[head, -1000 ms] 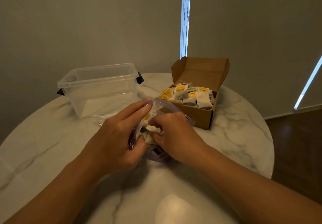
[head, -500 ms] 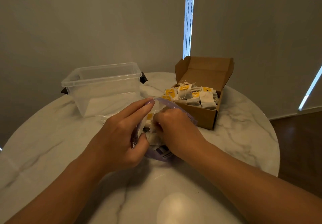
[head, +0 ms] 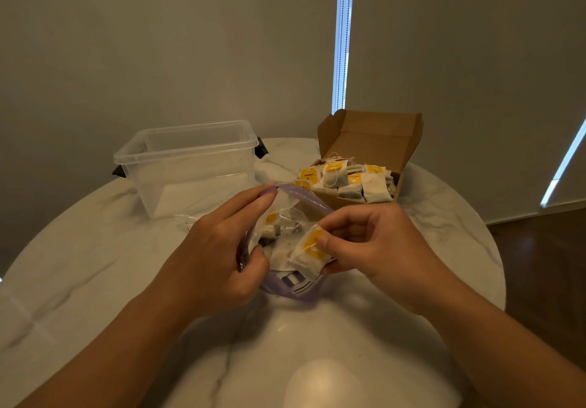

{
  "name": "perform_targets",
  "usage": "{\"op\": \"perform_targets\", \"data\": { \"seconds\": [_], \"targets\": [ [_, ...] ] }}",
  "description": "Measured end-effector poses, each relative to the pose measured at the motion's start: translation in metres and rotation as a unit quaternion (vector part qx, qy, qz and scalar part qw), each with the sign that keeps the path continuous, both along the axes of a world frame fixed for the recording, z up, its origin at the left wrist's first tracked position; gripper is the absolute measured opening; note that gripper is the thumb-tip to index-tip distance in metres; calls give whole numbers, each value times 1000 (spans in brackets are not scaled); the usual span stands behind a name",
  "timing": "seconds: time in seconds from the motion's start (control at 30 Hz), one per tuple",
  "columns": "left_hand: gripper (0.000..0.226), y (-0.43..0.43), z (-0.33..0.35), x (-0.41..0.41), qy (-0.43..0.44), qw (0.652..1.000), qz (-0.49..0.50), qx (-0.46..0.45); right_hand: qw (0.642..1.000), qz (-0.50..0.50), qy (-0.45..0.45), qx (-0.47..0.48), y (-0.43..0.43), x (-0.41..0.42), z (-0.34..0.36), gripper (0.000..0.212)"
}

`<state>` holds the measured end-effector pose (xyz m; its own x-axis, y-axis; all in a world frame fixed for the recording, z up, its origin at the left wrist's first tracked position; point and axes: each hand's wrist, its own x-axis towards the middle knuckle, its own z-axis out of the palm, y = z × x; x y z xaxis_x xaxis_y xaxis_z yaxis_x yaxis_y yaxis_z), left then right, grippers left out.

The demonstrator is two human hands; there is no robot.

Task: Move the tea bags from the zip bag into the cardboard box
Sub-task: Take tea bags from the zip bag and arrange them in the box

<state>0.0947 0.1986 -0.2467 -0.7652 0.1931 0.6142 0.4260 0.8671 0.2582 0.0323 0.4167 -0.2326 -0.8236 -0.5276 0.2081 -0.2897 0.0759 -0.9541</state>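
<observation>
While the left hand (head: 209, 258) pinches the zip bag (head: 285, 288) rim to hold the mouth open, long fingers (head: 250, 198) lying along the far edge, the right hand (head: 371, 245) has one tea bag (head: 309, 253) pinched between thumb and curled fingers, right at the mouth. A few more sit inside the zip bag. Cardboard box (head: 374, 134) sits just behind on the table (head: 317, 328), flap up, heaped with tea bags (head: 348, 182). Clear plastic tub (head: 190, 160) to the left, not involved. Step looks like lift-out and carry. To do well: hold the mouth wide, lift clear of the rim, mind the string snagging, drop on a low spot so the heap doesn't spill
</observation>
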Motion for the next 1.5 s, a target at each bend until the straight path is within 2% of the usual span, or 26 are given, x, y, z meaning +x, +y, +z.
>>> {"op": "perform_targets", "data": {
  "seconds": [0.17, 0.33, 0.47, 0.73, 0.9, 1.0, 1.07, 1.2, 1.5],
  "targets": [
    [67, -1, -2, -2, 1, 1000, -10, 11, 998, -49, 13, -28, 21, -18, 14, 15],
    [67, -4, -4, -3, 22, 1000, -14, 14, 986, -137, 79, -58, 40, -68, 32, 12],
    [67, -3, -4, -3, 5, 999, -29, 29, 973, -201, 109, 3, 48, -118, 41, 17],
    [66, -5, -5, -5, 3, 999, -23, 33, 978, -149, 104, 98, 45, -159, 52, 14],
    [68, -4, -6, -5, 14, 999, -20, 28, 972, -182, 117, 92, 35, -174, 52, 13],
    [67, -4, -4, -4, 21, 999, -18, 22, 972, -170, 108, 119, 27, -181, 49, 14],
    [67, -5, -3, -4, 28, 999, -21, 18, 964, -172, 126, 161, 22, -184, 43, 13],
    [67, -5, -3, -4, 27, 999, -25, 16, 924, -183, 211, 262, 15, -190, 33, 13],
    [68, -3, -3, -2, -1, 999, -19, 30, 916, -216, 258, 218, 32, -186, 34, 15]
  ]
}}
